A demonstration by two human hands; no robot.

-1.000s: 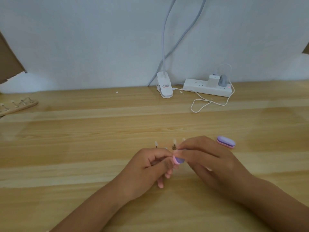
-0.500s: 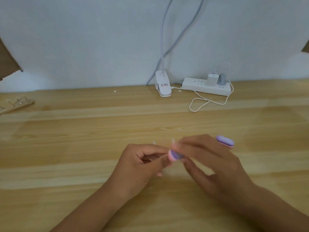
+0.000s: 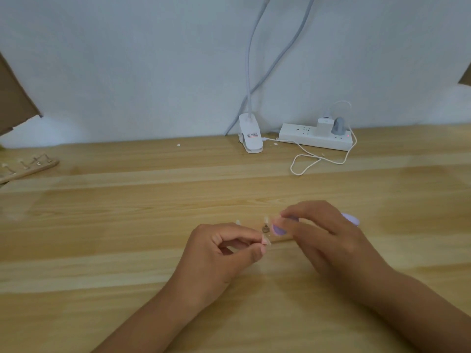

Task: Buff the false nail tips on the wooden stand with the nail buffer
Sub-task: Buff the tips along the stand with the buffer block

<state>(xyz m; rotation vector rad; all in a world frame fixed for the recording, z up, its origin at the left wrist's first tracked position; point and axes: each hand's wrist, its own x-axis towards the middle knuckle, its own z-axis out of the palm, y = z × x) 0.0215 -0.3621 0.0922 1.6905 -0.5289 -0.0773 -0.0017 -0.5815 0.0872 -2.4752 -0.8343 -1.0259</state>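
My right hand (image 3: 323,238) pinches a small purple-and-pink nail buffer (image 3: 279,229), its purple face turned toward the left. My left hand (image 3: 224,253) pinches a false nail tip (image 3: 265,241) between thumb and forefinger, just left of the buffer. Between the hands a clear nail tip (image 3: 265,220) stands on a metal holder. Another tip (image 3: 238,222) pokes up above my left hand. The wooden stand under them is mostly hidden by my hands; a strip of it (image 3: 283,239) shows between them. The buffer is a short way from the pinched tip.
A second purple buffer (image 3: 353,219) lies on the table behind my right hand. Another wooden stand (image 3: 28,166) with clips sits at the far left. At the back stand a white lamp clamp (image 3: 251,137), a power strip (image 3: 316,137) and a looped white cable (image 3: 305,163).
My right hand has drawn the buffer up and to the right, away from my left fingertips. My left hand has stayed in place, still pinching.
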